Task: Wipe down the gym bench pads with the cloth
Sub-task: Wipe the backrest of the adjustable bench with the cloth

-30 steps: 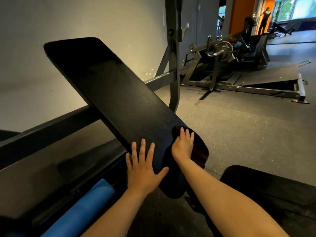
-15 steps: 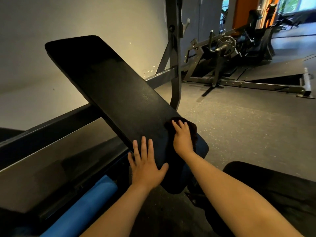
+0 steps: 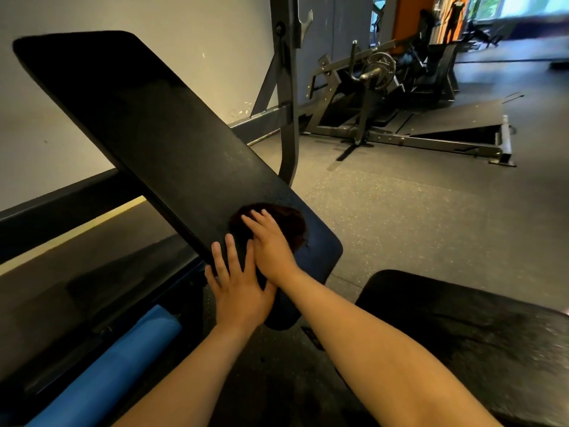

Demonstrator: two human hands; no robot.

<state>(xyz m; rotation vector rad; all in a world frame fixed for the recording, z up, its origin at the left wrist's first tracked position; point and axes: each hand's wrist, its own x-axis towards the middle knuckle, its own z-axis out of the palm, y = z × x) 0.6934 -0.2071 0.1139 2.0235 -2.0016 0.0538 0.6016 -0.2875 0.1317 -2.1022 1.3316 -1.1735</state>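
A right hand (image 3: 271, 246) lies flat, fingers straight and close together, pressing a dark cloth (image 3: 294, 224) onto the lower end of a black, sloping back pad (image 3: 154, 134). The cloth is bunched under the palm and fingers and shows past the fingertips and on the hand's outer side. Just beside it, on the thumb side, the left hand (image 3: 240, 292) rests open on the pad's near edge, fingers spread, holding nothing. The pad rises up and away to the left of both hands. Below the right forearm, to its right, sits a second black seat pad (image 3: 462, 334). Under the left forearm lies a blue roller (image 3: 107, 374). Beyond the hands a grey steel post (image 3: 288, 103) stands on the speckled floor (image 3: 415, 211), with a plate-loaded machine (image 3: 378, 72) farther back.
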